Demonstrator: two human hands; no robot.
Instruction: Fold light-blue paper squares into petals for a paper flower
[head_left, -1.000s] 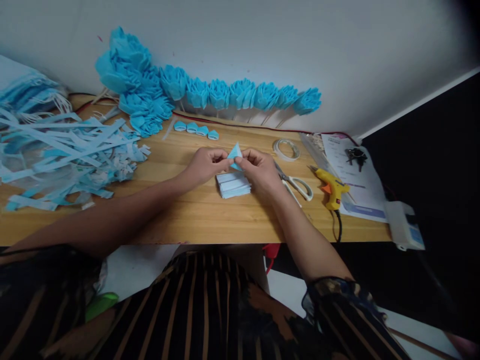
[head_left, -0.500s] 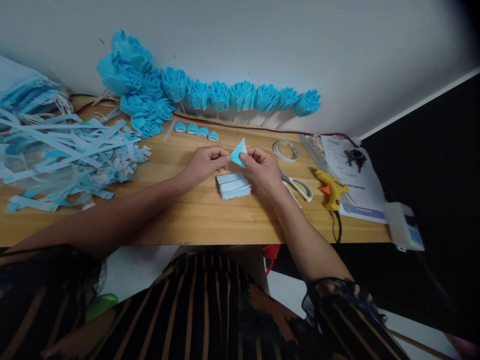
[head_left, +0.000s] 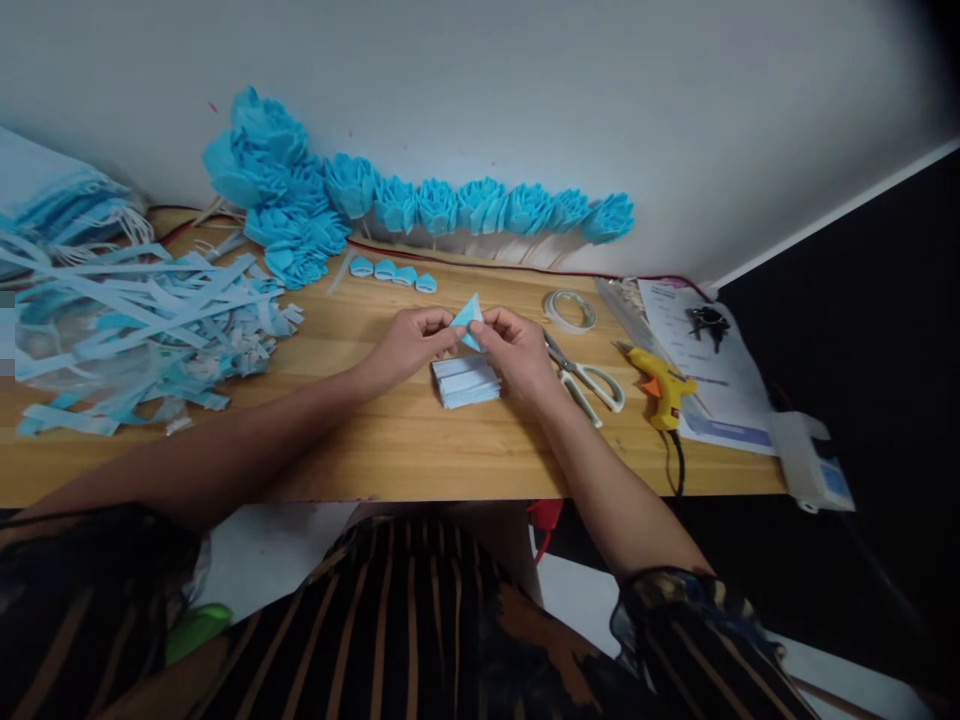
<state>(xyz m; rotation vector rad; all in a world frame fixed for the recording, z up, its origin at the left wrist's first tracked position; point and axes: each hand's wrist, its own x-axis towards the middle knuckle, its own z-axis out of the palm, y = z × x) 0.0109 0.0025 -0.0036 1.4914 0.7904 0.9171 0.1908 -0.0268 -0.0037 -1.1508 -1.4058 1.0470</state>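
A small light-blue triangle of thin, folded, fabric-like sheet (head_left: 468, 314) is held above the middle of the wooden tabletop (head_left: 360, 460), its point upward. The left hand (head_left: 409, 348) pinches its left side between thumb and curled fingers; the right hand (head_left: 519, 352) pinches its right side likewise, both nearly closed. Just below, towards the front edge, lies a stack of pale blue-white rectangular pieces (head_left: 466, 384). Four small blue folded petal-like pieces (head_left: 405, 276) line up nearer the back edge, where a row of blue layered flowers on thin stems (head_left: 481, 205) stands. Beside the right hand lie white-handled metal scissors (head_left: 600, 388), a translucent tape roll (head_left: 553, 316) and, towards the right end, a yellow glue gun (head_left: 669, 390). Tangled pale-blue strips (head_left: 135, 290) cover the left end.
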